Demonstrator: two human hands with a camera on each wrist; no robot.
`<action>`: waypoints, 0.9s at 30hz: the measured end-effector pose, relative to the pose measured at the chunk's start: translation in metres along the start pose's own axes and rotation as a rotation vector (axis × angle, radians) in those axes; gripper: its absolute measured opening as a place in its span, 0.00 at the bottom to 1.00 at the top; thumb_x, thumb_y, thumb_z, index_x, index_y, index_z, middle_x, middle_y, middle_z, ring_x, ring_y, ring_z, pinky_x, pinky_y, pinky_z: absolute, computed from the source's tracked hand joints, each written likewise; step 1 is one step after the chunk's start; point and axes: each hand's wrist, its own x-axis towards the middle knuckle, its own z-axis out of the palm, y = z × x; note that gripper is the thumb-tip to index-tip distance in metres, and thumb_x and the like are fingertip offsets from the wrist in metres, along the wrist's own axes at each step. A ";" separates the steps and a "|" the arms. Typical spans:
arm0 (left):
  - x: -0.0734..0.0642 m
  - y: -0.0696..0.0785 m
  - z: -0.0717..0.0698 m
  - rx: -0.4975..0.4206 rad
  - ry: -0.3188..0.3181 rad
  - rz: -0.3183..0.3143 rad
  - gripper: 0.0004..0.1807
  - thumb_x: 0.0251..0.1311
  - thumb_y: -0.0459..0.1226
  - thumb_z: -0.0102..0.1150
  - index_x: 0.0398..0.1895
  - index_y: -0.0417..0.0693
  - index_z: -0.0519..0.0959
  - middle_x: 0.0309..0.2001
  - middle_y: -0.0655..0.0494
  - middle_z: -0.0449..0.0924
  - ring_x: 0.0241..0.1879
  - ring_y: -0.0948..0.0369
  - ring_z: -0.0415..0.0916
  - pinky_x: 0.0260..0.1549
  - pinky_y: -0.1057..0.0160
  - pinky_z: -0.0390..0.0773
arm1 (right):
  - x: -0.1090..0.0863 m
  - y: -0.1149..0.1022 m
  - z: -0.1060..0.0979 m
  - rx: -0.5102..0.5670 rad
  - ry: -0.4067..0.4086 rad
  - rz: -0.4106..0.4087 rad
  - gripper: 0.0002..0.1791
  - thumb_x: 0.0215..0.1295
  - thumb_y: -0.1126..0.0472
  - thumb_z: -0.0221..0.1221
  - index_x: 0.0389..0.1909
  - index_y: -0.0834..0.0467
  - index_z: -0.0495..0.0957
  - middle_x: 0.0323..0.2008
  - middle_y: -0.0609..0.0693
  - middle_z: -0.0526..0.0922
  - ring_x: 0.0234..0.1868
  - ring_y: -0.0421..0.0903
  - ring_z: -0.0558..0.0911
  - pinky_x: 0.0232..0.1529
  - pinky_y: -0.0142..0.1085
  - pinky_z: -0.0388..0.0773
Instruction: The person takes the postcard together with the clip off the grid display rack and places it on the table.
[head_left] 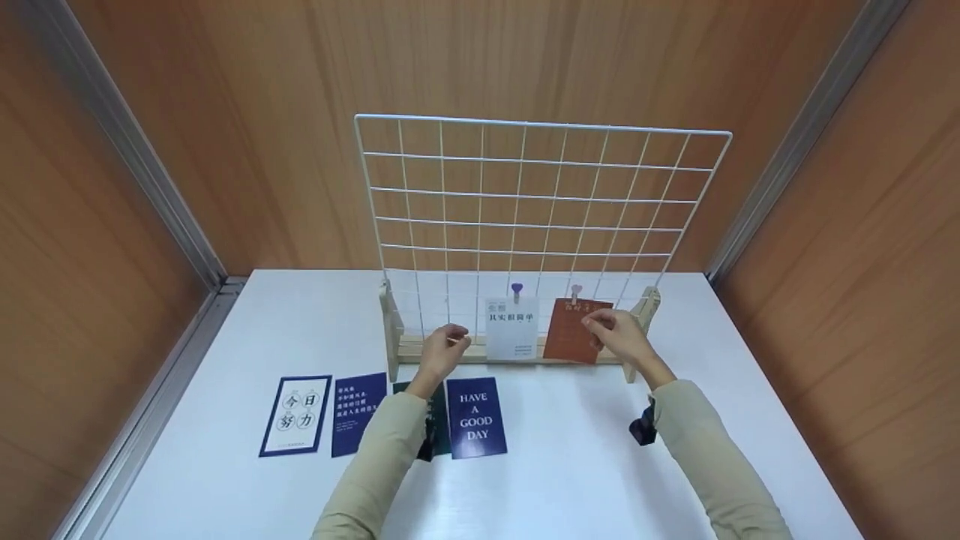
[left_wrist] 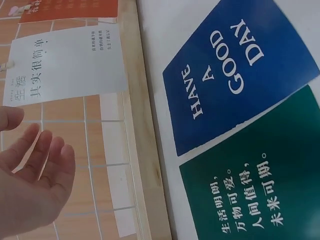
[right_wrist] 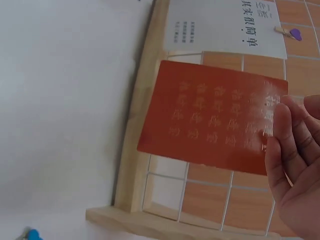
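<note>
A white card (head_left: 512, 328) with dark lettering hangs on the white wire grid (head_left: 480, 193), under a purple heart clip (head_left: 517, 289). To its right hangs a red card (head_left: 568, 330), slightly tilted, beneath a pink clip (head_left: 576, 291). My right hand (head_left: 619, 334) is at the red card's right edge; in the right wrist view its fingertips (right_wrist: 281, 120) overlap the lettered end. My left hand (head_left: 444, 351) hovers before the grid, left of the white card, fingers loosely bent around nothing.
Wooden feet and a bar (head_left: 420, 349) support the grid. On the white table lie a white blue-bordered card (head_left: 296, 416), a blue lettered card (head_left: 354, 431), a green card (left_wrist: 255, 175) and a "HAVE A GOOD DAY" card (head_left: 477, 418). A small blue-topped item (right_wrist: 33, 234) shows near the right foot.
</note>
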 end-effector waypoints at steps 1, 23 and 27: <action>0.001 0.001 0.001 -0.004 -0.001 -0.001 0.12 0.56 0.34 0.53 0.41 0.37 0.75 0.37 0.48 0.75 0.38 0.55 0.72 0.35 0.60 0.74 | 0.002 -0.003 0.003 -0.003 -0.002 -0.001 0.16 0.63 0.57 0.51 0.41 0.67 0.75 0.25 0.64 0.77 0.27 0.60 0.77 0.25 0.36 0.75; 0.017 0.022 0.034 -0.092 0.031 -0.100 0.25 0.58 0.35 0.51 0.59 0.39 0.61 0.58 0.43 0.62 0.54 0.48 0.63 0.51 0.56 0.65 | 0.041 -0.050 0.065 0.179 0.074 -0.006 0.19 0.61 0.63 0.53 0.53 0.61 0.71 0.20 0.58 0.77 0.19 0.49 0.76 0.21 0.36 0.74; 0.018 0.024 0.038 -0.068 0.051 -0.110 0.24 0.58 0.35 0.51 0.58 0.41 0.63 0.54 0.44 0.64 0.51 0.50 0.65 0.48 0.57 0.67 | 0.044 -0.057 0.074 0.218 0.061 -0.009 0.22 0.61 0.64 0.53 0.57 0.61 0.66 0.20 0.59 0.77 0.17 0.46 0.75 0.26 0.45 0.75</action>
